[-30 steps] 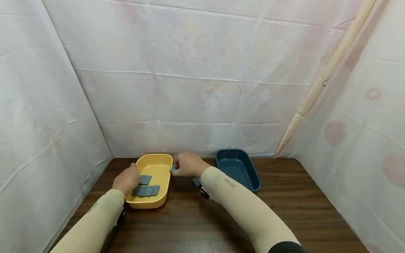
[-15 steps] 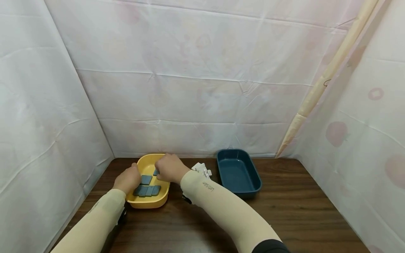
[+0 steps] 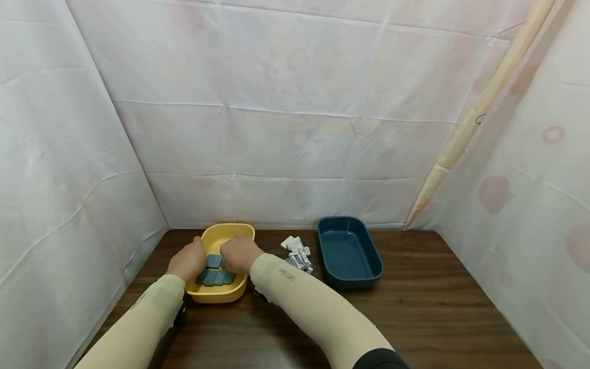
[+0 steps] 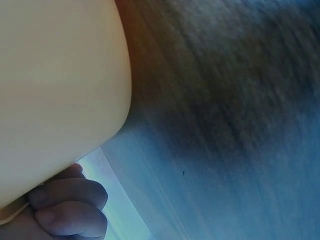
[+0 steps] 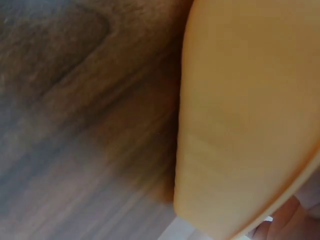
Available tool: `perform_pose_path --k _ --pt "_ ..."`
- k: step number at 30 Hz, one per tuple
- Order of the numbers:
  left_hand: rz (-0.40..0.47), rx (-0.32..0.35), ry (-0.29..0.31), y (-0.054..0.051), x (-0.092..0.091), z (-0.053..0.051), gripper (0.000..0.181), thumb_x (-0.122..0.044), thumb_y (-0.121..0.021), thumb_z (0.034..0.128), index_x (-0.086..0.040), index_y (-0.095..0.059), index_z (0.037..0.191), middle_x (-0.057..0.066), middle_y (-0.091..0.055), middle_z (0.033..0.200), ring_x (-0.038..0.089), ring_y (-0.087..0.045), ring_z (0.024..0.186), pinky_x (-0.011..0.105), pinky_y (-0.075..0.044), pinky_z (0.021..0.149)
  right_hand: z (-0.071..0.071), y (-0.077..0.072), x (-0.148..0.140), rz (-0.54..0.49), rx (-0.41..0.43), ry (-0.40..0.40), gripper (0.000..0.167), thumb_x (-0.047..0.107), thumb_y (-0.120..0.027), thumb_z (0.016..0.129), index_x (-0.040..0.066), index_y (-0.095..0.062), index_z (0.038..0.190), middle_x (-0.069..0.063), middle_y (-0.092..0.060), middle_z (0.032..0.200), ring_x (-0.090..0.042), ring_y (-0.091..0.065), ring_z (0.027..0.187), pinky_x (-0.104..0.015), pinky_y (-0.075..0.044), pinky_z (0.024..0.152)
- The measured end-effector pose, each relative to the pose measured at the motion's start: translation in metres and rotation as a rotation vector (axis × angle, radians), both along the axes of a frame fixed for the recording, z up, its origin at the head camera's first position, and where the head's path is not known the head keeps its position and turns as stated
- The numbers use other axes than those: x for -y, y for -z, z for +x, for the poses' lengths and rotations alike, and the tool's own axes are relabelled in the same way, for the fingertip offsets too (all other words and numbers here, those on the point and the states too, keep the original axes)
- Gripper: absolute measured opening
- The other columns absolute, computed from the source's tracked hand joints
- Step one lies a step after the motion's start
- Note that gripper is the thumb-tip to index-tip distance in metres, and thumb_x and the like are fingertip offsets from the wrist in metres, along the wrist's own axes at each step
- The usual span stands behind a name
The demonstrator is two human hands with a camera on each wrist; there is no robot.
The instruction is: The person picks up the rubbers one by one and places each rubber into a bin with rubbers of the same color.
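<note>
Left hand (image 3: 188, 260): grips yellow tray (image 3: 217, 296), nine o'clock;
Right hand (image 3: 238, 253): three o'clock; hold hidden from me, cannot tell;
Tiles (image 3: 218, 277): six o'clock.

I'm seeing soft light brightening the pale curtain (image 3: 286, 143), while the dark tabletop (image 3: 438, 302) is catching a faint sheen and dim shadows. Both wrist views are blurring its surface, the left leaning blue.

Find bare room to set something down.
Free: table right of the blue tray, out to the right-hand cloth; the near strip between the two sleeves; the blue tray's floor. Crowded: the yellow tray, with grey tiles, left grip and right grip; between trays, white pieces.
</note>
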State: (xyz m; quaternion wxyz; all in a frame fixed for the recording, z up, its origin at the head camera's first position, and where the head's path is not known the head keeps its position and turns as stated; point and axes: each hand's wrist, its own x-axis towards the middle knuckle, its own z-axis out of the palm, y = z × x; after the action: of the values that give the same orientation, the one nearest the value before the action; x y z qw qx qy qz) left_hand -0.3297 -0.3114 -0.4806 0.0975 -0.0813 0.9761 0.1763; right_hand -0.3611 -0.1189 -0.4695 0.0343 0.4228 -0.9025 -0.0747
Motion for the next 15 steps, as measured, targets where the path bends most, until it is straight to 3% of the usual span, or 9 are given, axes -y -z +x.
perform_pose_path --k 5,11,15 --pt "0.001 -0.005 -0.006 -0.002 -0.0013 0.0001 0.066 -0.008 -0.042 0.1128 0.022 -0.02 0.167 0.032 -0.072 0.126 0.032 -0.068 0.093 0.05 -0.058 0.079 0.0033 0.0013 0.003 0.006 0.039 0.029 0.029 0.025 -0.062 0.115 0.027 -0.067 0.087 0.01 -0.066 0.079 -0.01 -0.061 0.078 -0.027 -0.053 0.074" --pt "0.002 -0.006 -0.005 -0.0026 -0.0024 0.0004 0.065 -0.008 -0.042 0.1133 0.022 -0.021 0.166 0.032 -0.073 0.123 0.032 -0.068 0.092 0.05 -0.058 0.077 0.0044 0.0006 0.0052 -0.011 0.142 0.076 0.026 0.025 -0.058 0.117 0.027 -0.071 0.095 0.009 -0.074 0.097 -0.013 -0.065 0.096 -0.036 -0.057 0.095" --pt "0.001 0.0 -0.002 -0.0015 -0.0022 0.0002 0.065 -0.008 -0.043 0.1138 0.023 -0.019 0.167 0.033 -0.072 0.125 0.033 -0.068 0.093 0.05 -0.059 0.079 0.0033 0.0006 0.0018 -0.031 0.182 0.075 0.028 0.025 -0.06 0.116 0.027 -0.069 0.09 0.009 -0.069 0.091 -0.013 -0.062 0.093 -0.036 -0.054 0.093"
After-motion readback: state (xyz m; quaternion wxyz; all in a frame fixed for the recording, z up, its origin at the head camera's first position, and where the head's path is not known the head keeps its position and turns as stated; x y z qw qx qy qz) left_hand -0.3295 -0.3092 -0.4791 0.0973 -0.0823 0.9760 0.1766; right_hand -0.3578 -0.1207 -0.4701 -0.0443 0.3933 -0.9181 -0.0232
